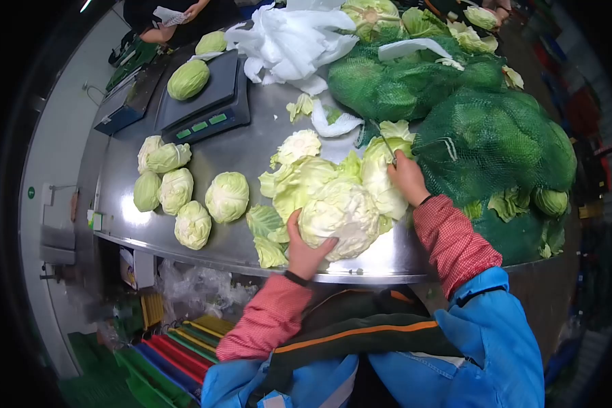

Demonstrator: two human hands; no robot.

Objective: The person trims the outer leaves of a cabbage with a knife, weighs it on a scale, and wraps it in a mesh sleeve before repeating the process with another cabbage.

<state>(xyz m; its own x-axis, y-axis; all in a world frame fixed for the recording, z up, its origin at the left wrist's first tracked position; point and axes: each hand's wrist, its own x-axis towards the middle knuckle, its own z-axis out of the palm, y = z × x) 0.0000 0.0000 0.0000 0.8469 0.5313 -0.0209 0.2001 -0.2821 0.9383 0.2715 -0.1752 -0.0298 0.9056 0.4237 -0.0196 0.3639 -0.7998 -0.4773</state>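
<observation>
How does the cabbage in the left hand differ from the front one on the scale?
The held cabbage is whitish; the scale cabbage is greener. The held cabbage appears larger than the scale cabbage. The left hand holds the held cabbage; the scale cabbage is untouched. Both look roundish.

On a metal table (262, 129), the left hand (306, 253) clasps a pale cabbage (340, 217), the right hand (408, 179) holds a knife (387, 144) beside loose leaves (381, 180), 6 whole cabbages (226, 197) lie to the left, 1 scale (207, 122) stands beyond them, and green net sacks (483, 143) bulge at right.
</observation>
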